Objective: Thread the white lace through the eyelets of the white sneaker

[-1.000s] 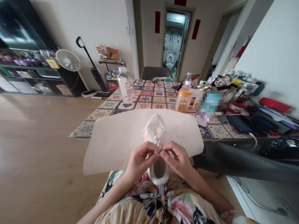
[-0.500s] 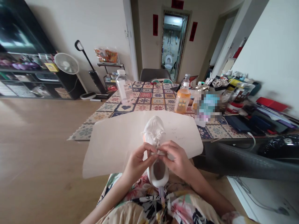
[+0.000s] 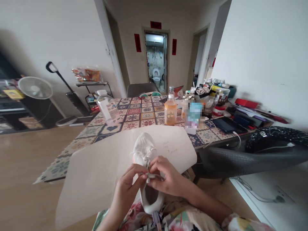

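Clock ref: shoe at center, 12 = straight ahead of wearer. White lace-up shoe (image 3: 145, 144) sat low in view approx mid, toe at 12, heel at 6, opening up. Toe end was over a big white sheet (image 3: 93, 173), heel end over the floral clothing (image 3: 183, 219) on the lap; couldn't tell what bore the wt.

L grip (image 3: 128, 184), at 8, was pinched, thumb + index, on a white lace (image 3: 154, 176) just above the shoe tongue. R grip (image 3: 169, 179), betw. 3 and 4, had its fingers closed on the same lace, thumb at the lower side; fingertips of both were nearly touching. Exact lace path betw. fingers partly hidden.

Sheet lay on the near edge of the desk (image 3: 92, 131) (patterned cloth) and overhung it; faint handwriting at 1.

Rest of desk: clear bottle w/ white cap (image 3: 107, 109) at 11, upright; orange-filled bottle (image 3: 170, 112) betw. 12 and 1, another clear bottle (image 3: 171, 89) behind it. Pixelated item (image 3: 194, 114) at 1, unreadable. Dark flat device (image 3: 228, 125) at 2, white cable (image 3: 238, 139) at its near edge. Red box (image 3: 245, 102) at 2, farther out.

Off desk: dark gray chair (image 3: 223, 163) at 3, 2nd chair (image 3: 141, 88) at 12 past far edge. Fan (image 3: 35, 88) at 10, snack bags (image 3: 88, 74) on a rack at 11. Doorway (image 3: 156, 61) at 12, 3 red strips (image 3: 156, 24) around it.
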The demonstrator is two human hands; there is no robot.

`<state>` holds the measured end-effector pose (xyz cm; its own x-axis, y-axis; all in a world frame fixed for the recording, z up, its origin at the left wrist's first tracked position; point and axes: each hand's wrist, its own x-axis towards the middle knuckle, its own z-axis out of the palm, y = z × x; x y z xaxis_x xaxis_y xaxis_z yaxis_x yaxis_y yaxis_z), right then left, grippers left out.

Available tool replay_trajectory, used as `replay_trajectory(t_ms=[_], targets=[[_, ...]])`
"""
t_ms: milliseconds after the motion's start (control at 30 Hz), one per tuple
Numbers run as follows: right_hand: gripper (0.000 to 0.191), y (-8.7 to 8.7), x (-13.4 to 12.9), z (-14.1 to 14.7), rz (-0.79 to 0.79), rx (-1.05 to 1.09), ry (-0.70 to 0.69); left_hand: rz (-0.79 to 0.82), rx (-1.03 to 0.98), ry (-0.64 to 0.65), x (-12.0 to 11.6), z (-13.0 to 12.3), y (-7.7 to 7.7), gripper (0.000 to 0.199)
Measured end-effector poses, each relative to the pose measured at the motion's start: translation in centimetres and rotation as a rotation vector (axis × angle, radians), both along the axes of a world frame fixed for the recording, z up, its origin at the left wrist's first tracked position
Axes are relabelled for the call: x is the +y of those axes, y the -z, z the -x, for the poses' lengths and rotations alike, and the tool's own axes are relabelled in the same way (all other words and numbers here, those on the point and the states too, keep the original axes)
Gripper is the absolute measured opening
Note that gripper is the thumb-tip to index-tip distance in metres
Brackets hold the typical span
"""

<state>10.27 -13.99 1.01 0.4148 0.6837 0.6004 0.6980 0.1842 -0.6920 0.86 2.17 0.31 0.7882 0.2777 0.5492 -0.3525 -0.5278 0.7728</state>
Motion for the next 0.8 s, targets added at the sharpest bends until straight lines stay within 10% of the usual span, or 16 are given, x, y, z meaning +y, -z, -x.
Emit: replay_trajectory(t_ms=[267,600,800], targets=[[0.012,-0.5,0.1,0.4,-0.181,-0.361,0.081,0.069,0.044,0.044,0.1,-0.2,-0.4,0.032],[0.037,-2.5,-0.4,-1.8,-0.152,-0.287,-0.404,-0.054,0.057,-0.156,2.5,-1.8,0.9,0.023],[0.028,-1.8,-0.7,-1.6,-0.084,-0.319,-0.242,-0.120,0.027,-0.149,3.8,-1.4,1.1,0.017]])
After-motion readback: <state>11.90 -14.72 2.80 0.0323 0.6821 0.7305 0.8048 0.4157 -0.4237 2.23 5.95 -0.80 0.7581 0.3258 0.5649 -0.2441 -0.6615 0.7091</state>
